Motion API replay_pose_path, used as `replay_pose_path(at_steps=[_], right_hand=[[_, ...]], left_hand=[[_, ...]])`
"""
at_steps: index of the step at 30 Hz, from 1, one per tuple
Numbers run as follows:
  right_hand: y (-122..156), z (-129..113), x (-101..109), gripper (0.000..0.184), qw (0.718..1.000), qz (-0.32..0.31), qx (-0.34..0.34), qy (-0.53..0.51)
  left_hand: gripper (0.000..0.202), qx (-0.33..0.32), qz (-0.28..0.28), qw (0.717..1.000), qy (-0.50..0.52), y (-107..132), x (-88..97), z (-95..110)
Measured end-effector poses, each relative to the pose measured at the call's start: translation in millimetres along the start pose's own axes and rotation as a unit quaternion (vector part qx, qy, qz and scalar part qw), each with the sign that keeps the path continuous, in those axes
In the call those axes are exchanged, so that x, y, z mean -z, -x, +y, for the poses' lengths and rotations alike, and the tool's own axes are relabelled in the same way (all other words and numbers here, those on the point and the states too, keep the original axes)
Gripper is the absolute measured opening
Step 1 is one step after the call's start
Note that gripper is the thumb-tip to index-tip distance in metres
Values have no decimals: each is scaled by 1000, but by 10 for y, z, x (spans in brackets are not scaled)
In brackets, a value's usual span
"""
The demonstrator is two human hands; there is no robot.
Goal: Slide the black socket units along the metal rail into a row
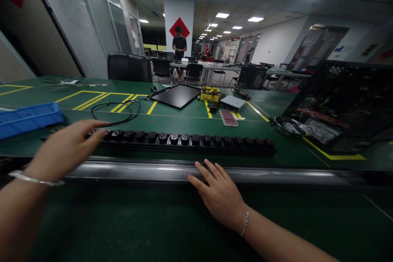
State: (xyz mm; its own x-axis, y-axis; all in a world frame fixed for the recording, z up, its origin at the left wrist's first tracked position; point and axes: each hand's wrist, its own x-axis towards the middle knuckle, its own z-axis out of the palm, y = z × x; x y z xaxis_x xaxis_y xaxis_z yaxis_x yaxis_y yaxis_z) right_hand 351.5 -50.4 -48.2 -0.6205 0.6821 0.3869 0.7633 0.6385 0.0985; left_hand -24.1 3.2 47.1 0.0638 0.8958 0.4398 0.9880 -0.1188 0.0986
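Observation:
A long black strip [190,143], set with a row of several round black pieces like sockets, lies across the green tabletop. My left hand [69,147] is over its left end, thumb and forefinger stretched out and a little apart; the other fingers are hidden. In front of the strip, a shiny grey metal rail [135,170] runs from side to side. My right hand [221,194] rests at the rail with its fingers spread, the tips on or just above the metal. Nothing shows in either hand.
Left stands a blue plastic bin [29,120]; near it curls a black cable [138,108]. Behind the strip are a flat black panel [175,96], a yellow box [210,94], a grey box [232,102] and a phone [229,118]. A metal bowl [288,127] and black case [346,106] stand right. A person [179,45] stands far back.

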Motion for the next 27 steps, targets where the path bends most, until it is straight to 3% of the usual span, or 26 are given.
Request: replay_pose_path(at_steps=[2, 4, 7, 9, 12, 19, 27], right_hand=[[1, 0, -4, 44, 1000, 7, 6, -2], [3, 8, -7, 42, 1000, 16, 16, -10], [0, 21, 1, 39, 998, 39, 25, -42], [-8, 21, 13, 35, 996, 57, 27, -70], [-24, 8, 30, 28, 992, 77, 27, -93], [6, 46, 28, 25, 994, 76, 30, -75], [95, 243, 95, 16, 999, 32, -11, -41]], left_hand=[[45, -146, -44, 986, 60, 143, -120, 700], [42, -253, -91, 960, 80, 328, -322, 1269], [56, -308, -116, 941, 74, 554, -639, 1680], [62, -306, -109, 944, 60, 623, -779, 1717], [61, -290, -96, 951, 47, 632, -844, 1668], [20, -271, -115, 955, 45, 575, -764, 1695], [17, -254, -161, 952, 49, 524, -623, 1670]])
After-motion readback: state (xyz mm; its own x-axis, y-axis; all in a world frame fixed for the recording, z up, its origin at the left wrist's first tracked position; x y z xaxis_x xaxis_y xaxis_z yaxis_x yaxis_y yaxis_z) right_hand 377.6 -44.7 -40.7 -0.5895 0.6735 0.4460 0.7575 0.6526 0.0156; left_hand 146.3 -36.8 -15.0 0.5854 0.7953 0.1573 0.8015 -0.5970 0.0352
